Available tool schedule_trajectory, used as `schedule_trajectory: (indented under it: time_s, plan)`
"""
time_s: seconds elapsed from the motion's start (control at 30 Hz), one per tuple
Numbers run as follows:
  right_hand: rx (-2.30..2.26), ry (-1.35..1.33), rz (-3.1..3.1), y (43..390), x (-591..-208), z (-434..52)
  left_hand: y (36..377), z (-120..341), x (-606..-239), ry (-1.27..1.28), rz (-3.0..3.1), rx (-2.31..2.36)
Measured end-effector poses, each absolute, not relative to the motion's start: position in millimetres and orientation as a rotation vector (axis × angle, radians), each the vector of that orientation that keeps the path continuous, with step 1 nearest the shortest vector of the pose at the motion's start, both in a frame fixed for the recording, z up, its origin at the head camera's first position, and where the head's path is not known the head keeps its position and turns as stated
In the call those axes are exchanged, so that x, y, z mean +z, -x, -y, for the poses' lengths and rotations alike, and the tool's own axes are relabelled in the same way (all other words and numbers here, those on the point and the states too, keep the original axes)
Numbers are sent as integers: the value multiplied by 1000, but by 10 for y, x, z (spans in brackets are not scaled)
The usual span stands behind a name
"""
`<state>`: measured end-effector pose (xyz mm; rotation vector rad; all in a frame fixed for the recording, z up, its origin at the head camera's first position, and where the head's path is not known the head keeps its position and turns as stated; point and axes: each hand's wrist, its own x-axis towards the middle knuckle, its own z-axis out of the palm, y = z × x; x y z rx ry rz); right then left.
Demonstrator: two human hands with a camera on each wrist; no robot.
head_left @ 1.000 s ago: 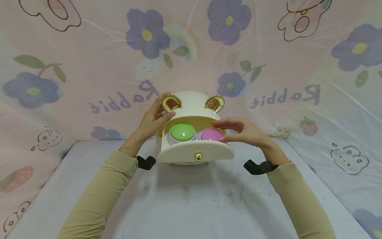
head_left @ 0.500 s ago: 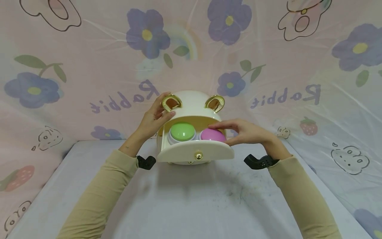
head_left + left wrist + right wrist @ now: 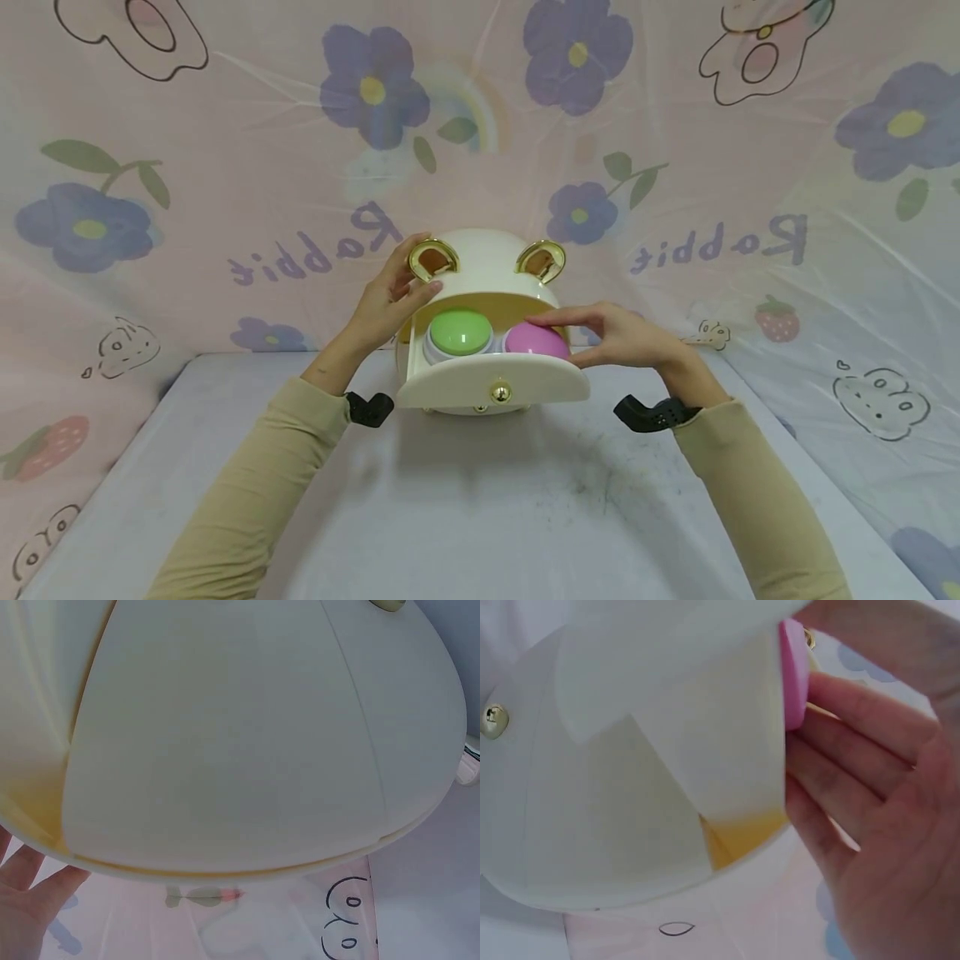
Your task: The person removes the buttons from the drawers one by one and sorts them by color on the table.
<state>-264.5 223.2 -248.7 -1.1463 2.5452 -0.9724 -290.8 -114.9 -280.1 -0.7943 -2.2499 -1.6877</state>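
Note:
A glossy white storage box (image 3: 483,260) with gold-rimmed ears stands at the middle of the table, its drawer (image 3: 442,387) pulled out toward me. Inside the drawer sit a green-topped round jar (image 3: 461,332) at left and a pink-topped round jar (image 3: 534,339) at right. My left hand (image 3: 381,304) grips the box's upper left side, thumb in front below the ear, other fingers partly behind the ear. My right hand (image 3: 630,335) holds the pink top from the right, index finger at its back edge and thumb by the drawer's front corner. The right wrist view shows fingertips against the pink top (image 3: 795,682).
A white-covered table (image 3: 480,508) extends in front of the box. Close behind it hangs a pink cloth (image 3: 480,192) printed with flowers and rabbits. A small gold knob (image 3: 500,392) sticks out from the drawer front. Each wrist carries a black camera mount (image 3: 652,415).
My right index finger has slid left and down onto the pink top's back edge, while the thumb has moved from its surface to its right front edge. The left hand stays on the box.

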Motion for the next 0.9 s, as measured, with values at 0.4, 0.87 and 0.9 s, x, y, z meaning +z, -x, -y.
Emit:
schedule_trajectory:
  time_s: [0.4, 0.87, 0.9]
  plan:
    - [-950, 1216, -2544, 2647, -2516, -2251, 2909, 1145, -2801, 780, 2251, -1668]
    - [-1405, 1223, -2510, 2646, -2658, -2198, 2901, 1139, -2786, 782, 2258, -1670]
    - [-1422, 1196, -2524, 2637, -2659, -2188, 2903, 1138, -2787, 780, 2260, -1669]
